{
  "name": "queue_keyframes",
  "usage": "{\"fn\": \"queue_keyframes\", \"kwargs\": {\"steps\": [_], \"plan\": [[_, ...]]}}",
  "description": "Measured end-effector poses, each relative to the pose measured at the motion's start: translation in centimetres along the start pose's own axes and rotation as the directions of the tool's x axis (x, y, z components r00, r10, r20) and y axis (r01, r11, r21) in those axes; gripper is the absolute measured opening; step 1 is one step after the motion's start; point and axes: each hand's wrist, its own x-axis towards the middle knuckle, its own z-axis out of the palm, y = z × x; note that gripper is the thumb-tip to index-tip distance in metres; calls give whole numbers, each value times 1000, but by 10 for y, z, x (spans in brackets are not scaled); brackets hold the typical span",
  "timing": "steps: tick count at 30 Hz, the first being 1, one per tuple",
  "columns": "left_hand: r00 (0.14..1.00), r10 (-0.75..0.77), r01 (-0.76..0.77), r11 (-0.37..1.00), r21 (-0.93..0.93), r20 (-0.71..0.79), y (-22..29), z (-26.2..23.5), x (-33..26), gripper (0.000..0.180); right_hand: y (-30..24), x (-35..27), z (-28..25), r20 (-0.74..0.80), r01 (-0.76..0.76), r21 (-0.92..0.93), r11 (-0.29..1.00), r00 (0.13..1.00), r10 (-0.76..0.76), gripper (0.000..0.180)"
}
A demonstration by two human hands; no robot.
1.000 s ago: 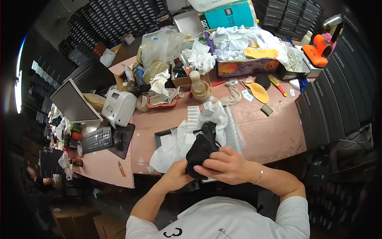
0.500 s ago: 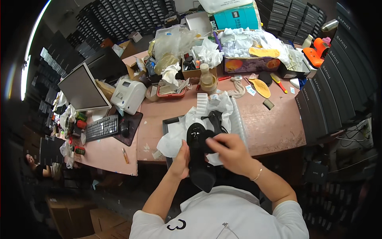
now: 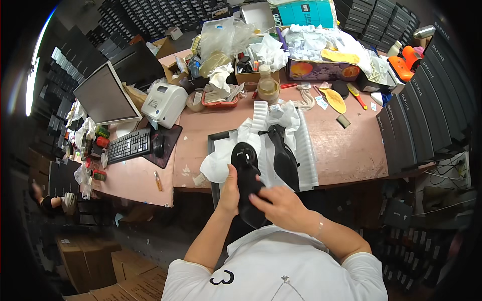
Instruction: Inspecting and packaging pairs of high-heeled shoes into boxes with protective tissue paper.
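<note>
Close to my body, a glossy black shoe (image 3: 245, 156) is gripped along its side by my left hand (image 3: 230, 193), its thumb pointing up. My right hand (image 3: 281, 204) is closed, fingers pressed together around a black pad (image 3: 257, 187) that lies against the shoe. The pad blends with the shoe, so its outline is hard to make out. Just beyond, a second black shoe (image 3: 284, 163) lies on white tissue paper (image 3: 221, 159) in an open dark shoebox (image 3: 212, 145).
Stacked dark shoeboxes (image 3: 401, 125) rise at the right. Left are a monitor (image 3: 108, 95), a keyboard (image 3: 129, 145), a white label printer (image 3: 163, 104) and a utility knife (image 3: 158, 181). A glue jar (image 3: 268, 89), yellow insole (image 3: 334, 101) and yellow-red knife (image 3: 357, 96) lie toward the back.
My right hand has slid the black pad down along the shoe toward my body. The shoe in my left hand has shifted slightly, and the second shoe now shows more fully.
</note>
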Motion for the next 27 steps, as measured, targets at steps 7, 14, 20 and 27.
{"fn": "queue_keyframes", "kwargs": {"steps": [7,14,20,27], "plan": [[995,47,-48,999,10,83,14,-18,-1,72,104,-33,-55,-252,-302,27,953,921,299,42],[995,66,-69,997,37,75,16,-9,-2,72,176,-7,-38,-237,-468,231,853,823,516,68],[997,14,-15,1000,2,82,11,-12,5,69,128,18,32,101,-601,118,791,799,592,83],[992,14,4,990,-141,125,16,-12,12,70,96,-28,-5,-26,-88,986,141,756,654,71]]}}
